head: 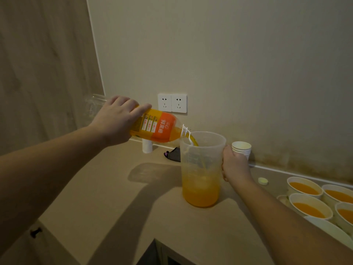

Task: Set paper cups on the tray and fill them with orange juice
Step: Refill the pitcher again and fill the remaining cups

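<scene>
Bare forearms reach over a beige table [114, 197] set against a cream wall with a double socket [172, 103]. Left hand [116, 119] fingers wrap a tilted juice bottle [156, 127] with an orange label of Chinese characters, pouring into a clear jug [201, 169]. Right hand [236, 163] grips its handle. Stacked paper cups [241, 148] stand behind; filled cups [310, 207] sit far right.

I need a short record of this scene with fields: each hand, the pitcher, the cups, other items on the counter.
left hand: grips juice bottle, tilted, pouring into the pitcher
right hand: holds pitcher handle
pitcher: clear plastic, upright on counter, under half full of juice
filled cups: four in view at right edge
empty cups: stack behind the pitcher
bottle cap: lies on counter
wall sockets: two, above counter
</scene>
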{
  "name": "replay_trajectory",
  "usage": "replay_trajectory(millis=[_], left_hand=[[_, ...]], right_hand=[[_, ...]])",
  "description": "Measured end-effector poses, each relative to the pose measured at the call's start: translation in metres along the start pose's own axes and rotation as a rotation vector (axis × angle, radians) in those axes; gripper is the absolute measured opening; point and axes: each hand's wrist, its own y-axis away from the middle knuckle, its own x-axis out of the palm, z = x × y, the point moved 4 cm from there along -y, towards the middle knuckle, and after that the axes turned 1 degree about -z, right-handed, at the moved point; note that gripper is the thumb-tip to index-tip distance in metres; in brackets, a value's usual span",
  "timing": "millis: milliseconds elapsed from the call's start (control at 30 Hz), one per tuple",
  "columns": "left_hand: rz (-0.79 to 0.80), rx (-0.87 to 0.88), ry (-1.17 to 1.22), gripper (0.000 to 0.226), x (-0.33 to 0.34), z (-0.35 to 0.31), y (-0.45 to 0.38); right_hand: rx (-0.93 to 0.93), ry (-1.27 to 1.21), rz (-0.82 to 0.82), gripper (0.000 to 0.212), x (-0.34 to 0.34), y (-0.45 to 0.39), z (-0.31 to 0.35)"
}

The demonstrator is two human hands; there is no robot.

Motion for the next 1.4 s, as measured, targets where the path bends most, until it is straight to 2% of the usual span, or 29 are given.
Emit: replay_trajectory(millis=[933, 1200, 1400], left_hand=[[-0.029, 0.020, -0.003, 0.104, -0.002, -0.001, -0.002], [-0.015, -0.044, 0.069, 0.101, 0.007, -0.004, 0.008], [0.020, -0.187, 0.194, 0.099, 0.024, -0.013, 0.025]], right_hand=[[-0.008, 0.013, -0.004, 0.053, 0.000, 0.001, 0.002], [-0.002, 0.003, -0.013, 0.053, 0.000, 0.002, 0.003], [0.002, 0.014, -0.011, 0.051, -0.001, 0.004, 0.004]])
